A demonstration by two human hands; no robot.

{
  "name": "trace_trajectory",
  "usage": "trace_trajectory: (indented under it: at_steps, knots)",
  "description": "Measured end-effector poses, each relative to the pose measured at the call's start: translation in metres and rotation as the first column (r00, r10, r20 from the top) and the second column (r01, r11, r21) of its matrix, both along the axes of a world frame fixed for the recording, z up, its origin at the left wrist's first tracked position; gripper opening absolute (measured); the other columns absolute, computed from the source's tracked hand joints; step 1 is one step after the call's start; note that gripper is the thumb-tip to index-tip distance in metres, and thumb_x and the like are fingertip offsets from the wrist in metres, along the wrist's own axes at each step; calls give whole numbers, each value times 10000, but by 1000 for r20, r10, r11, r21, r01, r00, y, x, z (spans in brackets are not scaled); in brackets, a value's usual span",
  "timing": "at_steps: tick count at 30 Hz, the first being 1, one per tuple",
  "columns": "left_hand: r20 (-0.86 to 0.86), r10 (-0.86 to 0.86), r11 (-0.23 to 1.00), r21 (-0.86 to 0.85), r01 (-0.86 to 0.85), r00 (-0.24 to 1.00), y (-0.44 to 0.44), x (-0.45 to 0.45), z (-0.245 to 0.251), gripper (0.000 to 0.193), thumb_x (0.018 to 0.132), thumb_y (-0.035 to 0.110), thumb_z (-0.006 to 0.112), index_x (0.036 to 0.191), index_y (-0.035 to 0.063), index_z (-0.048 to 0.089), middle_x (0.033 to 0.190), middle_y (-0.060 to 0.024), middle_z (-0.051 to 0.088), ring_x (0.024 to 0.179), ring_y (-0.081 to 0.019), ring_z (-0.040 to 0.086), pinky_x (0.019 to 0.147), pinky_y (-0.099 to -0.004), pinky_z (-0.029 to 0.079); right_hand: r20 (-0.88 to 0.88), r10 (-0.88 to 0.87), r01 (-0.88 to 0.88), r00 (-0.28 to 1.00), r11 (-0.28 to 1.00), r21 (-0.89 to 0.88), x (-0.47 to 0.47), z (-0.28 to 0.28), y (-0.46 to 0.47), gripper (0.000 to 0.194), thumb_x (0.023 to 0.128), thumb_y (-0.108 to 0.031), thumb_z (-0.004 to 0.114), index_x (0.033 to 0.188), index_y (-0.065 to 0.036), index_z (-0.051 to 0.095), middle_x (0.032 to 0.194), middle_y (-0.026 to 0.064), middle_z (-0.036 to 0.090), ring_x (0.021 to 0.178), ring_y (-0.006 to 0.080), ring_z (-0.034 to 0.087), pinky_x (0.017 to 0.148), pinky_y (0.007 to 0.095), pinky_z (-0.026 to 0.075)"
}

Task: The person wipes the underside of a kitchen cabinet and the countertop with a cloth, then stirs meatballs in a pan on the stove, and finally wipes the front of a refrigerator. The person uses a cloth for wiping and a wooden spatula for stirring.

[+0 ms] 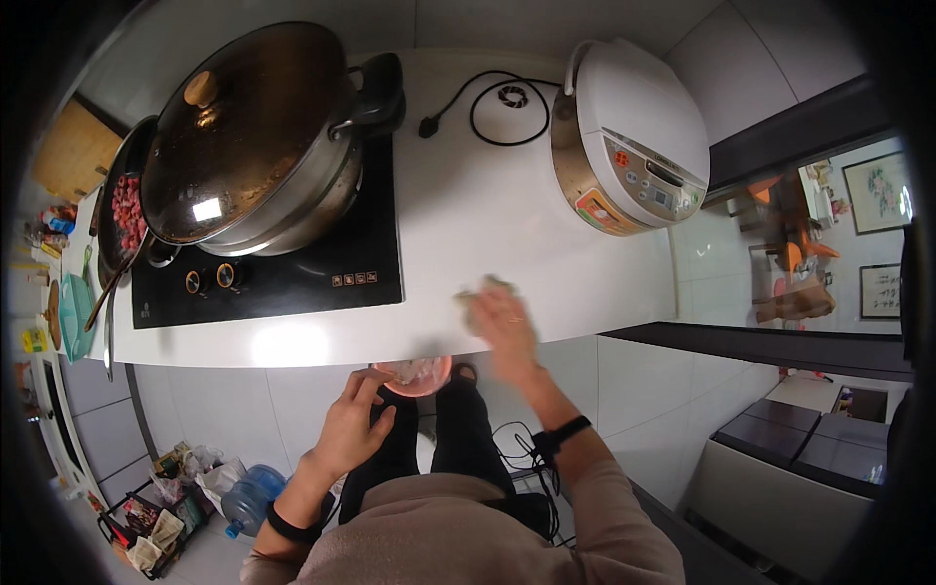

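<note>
My right hand, blurred, presses a light cloth flat on the white countertop near its front edge. My left hand hangs just off the counter's front edge with its fingers loosely bent and apart, holding nothing. Beyond its fingertips a pink bowl or bin shows below the counter edge, partly hidden by it, with something pale inside. At the right back of the counter stands a white rice cooker. Its black power cord lies looped beside it, near a small round patterned object.
On the black cooktop stands a large steel pot with a glass lid. Left of it is a dark pan of pinkish pieces, its handles overhanging the counter. Teal baskets stand farther left. Water jugs lie on the floor.
</note>
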State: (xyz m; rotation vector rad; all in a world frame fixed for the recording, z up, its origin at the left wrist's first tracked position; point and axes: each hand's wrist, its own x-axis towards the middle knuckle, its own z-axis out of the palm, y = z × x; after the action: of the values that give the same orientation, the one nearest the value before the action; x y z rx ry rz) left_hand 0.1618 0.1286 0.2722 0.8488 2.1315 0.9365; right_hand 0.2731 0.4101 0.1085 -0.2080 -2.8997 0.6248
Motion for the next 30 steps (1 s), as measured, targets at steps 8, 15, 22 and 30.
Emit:
trace_trajectory:
  at_steps: [8, 15, 22, 30]
  knots:
    - [31, -36, 998, -58, 38, 999, 0, 12, -19, 476, 810, 29, 663, 1257, 46, 501, 1199, -175, 528, 866, -296, 651, 751, -377, 556, -60, -852, 825, 520, 483, 293, 63, -28, 230, 615, 957, -315, 525, 1471, -45, 321, 1507, 250, 299, 1404, 444, 231, 1152, 539, 177]
    - [64, -62, 997, -35, 64, 996, 0, 9, -28, 474, 803, 0, 667, 1246, 37, 502, 1203, -171, 526, 864, -287, 638, 756, -360, 548, -209, -468, 508, 859, 831, 227, -23, -20, 122, 659, 854, -131, 617, 1452, -43, 354, 1447, 217, 390, 1396, 415, 260, 1161, 539, 177]
    - [9, -18, 999, -33, 18, 1000, -9, -3, -16, 465, 817, 13, 656, 1253, 29, 496, 1206, -170, 525, 871, -289, 639, 763, -359, 544, 0, -159, 159, 987, 987, 30, -74, 7, -24, 610, 860, -118, 610, 1431, -56, 403, 1493, 148, 377, 1429, 358, 248, 1162, 505, 200]
    - [-55, 5, 1000, 13, -4, 998, -31, -5, -4, 446, 822, 78, 663, 1237, 31, 507, 1201, -174, 525, 919, -346, 633, 800, -399, 541, -119, 176, -196, 977, 963, -187, -28, 7, -125, 501, 817, -32, 562, 1316, -67, 555, 1411, 97, 499, 1372, 317, 385, 1119, 476, 296]
